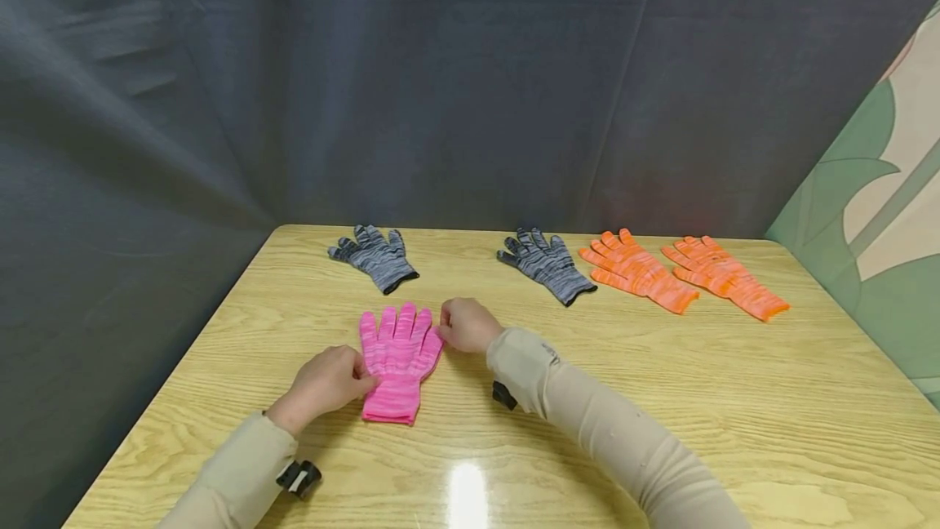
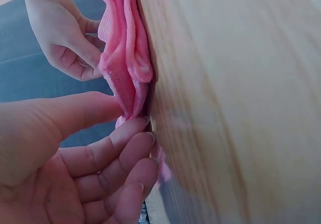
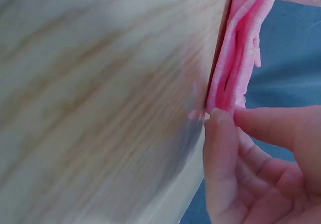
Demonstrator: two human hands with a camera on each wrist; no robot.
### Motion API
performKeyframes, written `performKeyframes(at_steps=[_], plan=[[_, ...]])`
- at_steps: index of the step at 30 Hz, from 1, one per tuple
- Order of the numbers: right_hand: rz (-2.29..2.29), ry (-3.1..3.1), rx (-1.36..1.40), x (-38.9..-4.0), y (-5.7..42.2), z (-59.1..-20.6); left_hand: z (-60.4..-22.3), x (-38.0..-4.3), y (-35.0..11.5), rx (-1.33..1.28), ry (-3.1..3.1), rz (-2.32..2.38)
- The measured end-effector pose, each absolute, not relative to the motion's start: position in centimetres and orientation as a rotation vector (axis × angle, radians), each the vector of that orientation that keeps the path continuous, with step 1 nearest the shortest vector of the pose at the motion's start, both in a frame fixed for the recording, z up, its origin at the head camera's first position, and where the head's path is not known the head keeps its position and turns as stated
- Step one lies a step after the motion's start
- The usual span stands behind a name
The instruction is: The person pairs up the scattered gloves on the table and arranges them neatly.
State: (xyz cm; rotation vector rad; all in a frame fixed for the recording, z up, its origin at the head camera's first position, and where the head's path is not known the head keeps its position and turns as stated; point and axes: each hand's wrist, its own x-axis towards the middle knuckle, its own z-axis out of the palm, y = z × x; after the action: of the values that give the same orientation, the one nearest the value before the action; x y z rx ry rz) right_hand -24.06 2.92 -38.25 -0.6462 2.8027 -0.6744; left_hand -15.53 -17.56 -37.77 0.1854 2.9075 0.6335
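Note:
A pink knitted glove (image 1: 397, 362) lies flat on the table, fingers pointing away and cuff toward me. My left hand (image 1: 328, 382) pinches its left edge just above the cuff. At the glove's right side, my right hand (image 1: 470, 325) pinches the tip of the thumb. In the left wrist view, thumb and forefinger close on the pink fabric (image 2: 123, 58), whose edge shows more than one layer. The right wrist view has the thumb and forefinger of the right hand (image 3: 261, 158) gripping the end of the pink glove (image 3: 238, 48).
Along the back of the wooden table (image 1: 734, 398) lie a grey-black glove (image 1: 378, 258) at left, another grey-black glove (image 1: 547, 266) near the middle, and two orange gloves, one (image 1: 639, 272) beside the other (image 1: 725, 277). A dark cloth (image 1: 455, 88) hangs behind the table.

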Motion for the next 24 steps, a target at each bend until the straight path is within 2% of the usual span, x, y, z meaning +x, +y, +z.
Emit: performKeyframes(at_steps=[12,24], plan=[[-0.617,2.826,-0.684,-23.7,2.7,-38.4,-37.6,-16.1,-18.0,0.192,2.921,0.622],[-0.592,2.838,-0.692,-23.8,2.6,-38.7,-38.4,-19.9,-18.9,0.082,2.892,0.832]])
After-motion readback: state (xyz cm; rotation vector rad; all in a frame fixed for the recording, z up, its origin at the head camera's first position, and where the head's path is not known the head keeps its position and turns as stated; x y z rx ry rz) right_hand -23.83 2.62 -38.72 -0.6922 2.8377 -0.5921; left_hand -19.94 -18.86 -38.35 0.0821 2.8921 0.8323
